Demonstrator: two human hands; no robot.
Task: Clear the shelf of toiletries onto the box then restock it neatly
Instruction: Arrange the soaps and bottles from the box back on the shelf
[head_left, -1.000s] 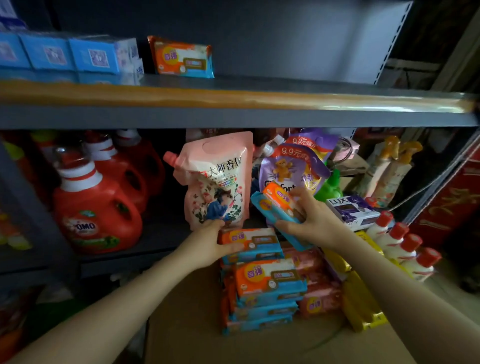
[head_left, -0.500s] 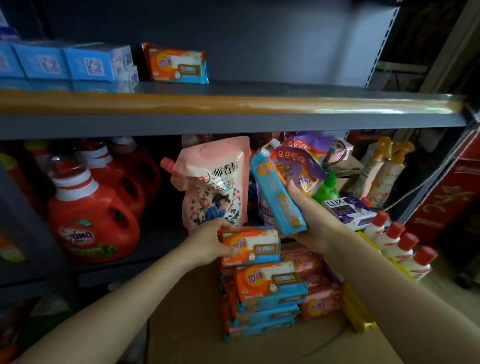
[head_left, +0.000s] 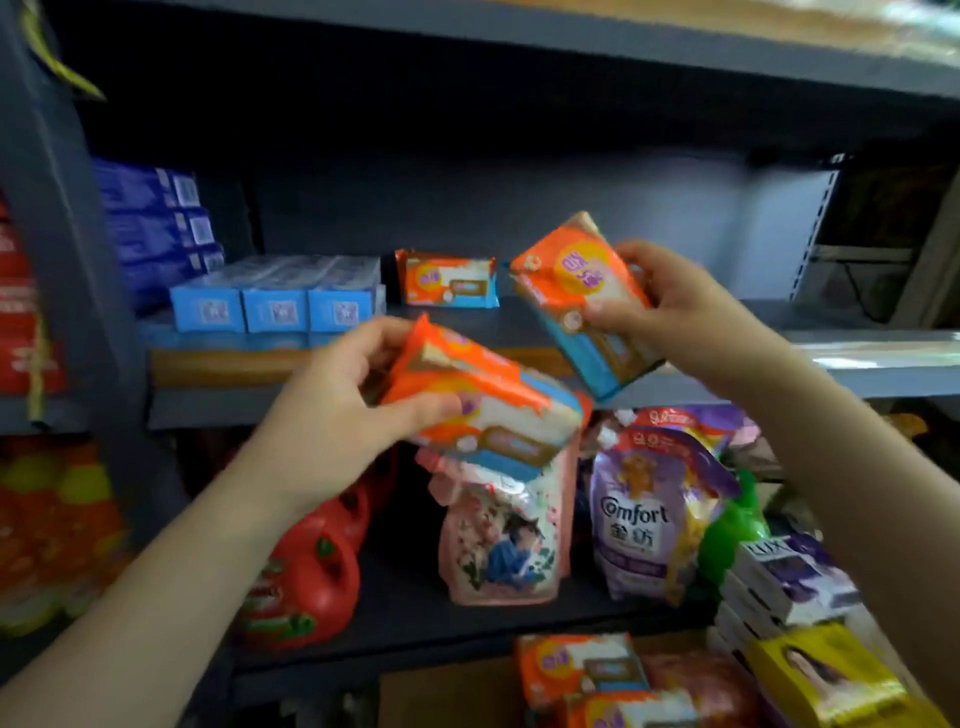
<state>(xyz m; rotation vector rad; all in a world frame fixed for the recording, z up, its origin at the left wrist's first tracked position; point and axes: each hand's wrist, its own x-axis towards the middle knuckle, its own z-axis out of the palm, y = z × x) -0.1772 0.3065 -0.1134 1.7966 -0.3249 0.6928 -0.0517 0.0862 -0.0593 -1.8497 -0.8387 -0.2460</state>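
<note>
My left hand (head_left: 332, 415) grips an orange-and-blue soap pack (head_left: 483, 405) in front of the grey shelf's front edge (head_left: 249, 374). My right hand (head_left: 670, 306) grips a second pack of the same kind (head_left: 582, 301), tilted, a little higher and to the right. A third such pack (head_left: 447, 278) lies on the shelf behind them, beside a row of blue boxes (head_left: 275, 299). More orange packs (head_left: 582, 670) lie stacked on the cardboard box (head_left: 447, 696) at the bottom.
Blue cartons (head_left: 156, 228) stack at the shelf's left. On the lower shelf stand red detergent jugs (head_left: 306, 577), a pink pouch (head_left: 498, 540), a purple Comfort pouch (head_left: 649, 519) and a green bottle (head_left: 732, 525). Lux boxes (head_left: 784, 582) and yellow packs (head_left: 831, 680) sit at lower right.
Both hands have risen from the stack on the box to shelf height, each carrying an orange pack. The camera has tilted up, bringing the shelf's top surface into view.
</note>
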